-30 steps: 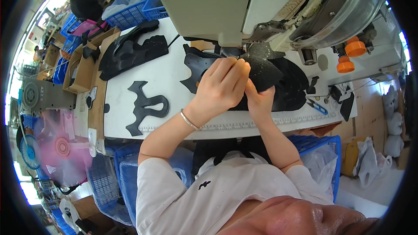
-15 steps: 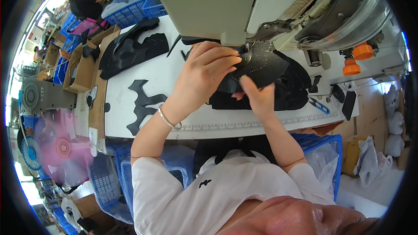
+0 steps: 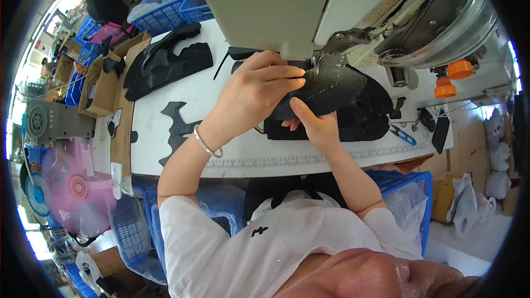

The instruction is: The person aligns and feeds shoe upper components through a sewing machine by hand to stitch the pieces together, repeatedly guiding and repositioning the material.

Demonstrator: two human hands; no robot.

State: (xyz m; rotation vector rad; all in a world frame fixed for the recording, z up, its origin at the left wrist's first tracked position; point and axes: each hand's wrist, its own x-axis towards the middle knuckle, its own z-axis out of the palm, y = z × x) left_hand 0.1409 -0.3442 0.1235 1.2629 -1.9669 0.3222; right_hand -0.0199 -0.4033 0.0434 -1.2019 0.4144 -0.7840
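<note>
A black shoe-upper-like piece with a mesh panel (image 3: 338, 80) lies under the head of a sewing machine (image 3: 265, 11). My left hand (image 3: 259, 84), a silver bangle on its wrist, is closed on the piece's left edge, fingertips beside the needle area. The needle itself is hidden. My right hand (image 3: 316, 127) pinches the near edge, thumb on top and fingers partly out of sight underneath. More black padded material (image 3: 364, 124) lies beneath and to the right of the mesh.
Black moulded pieces (image 3: 165, 63) lie at the table's far left, with a wavy black cutout (image 3: 179, 127) nearer. Blue thread snips (image 3: 404, 135) and a black phone-like slab (image 3: 440, 132) rest at right. A ruler strip (image 3: 276, 161) runs along the front edge. Blue crates (image 3: 132, 232) stand below.
My right hand has shifted slightly left along the near edge of the black piece. My left forearm has swung a little left, its fingers still by the needle area. The mesh panel has turned slightly.
</note>
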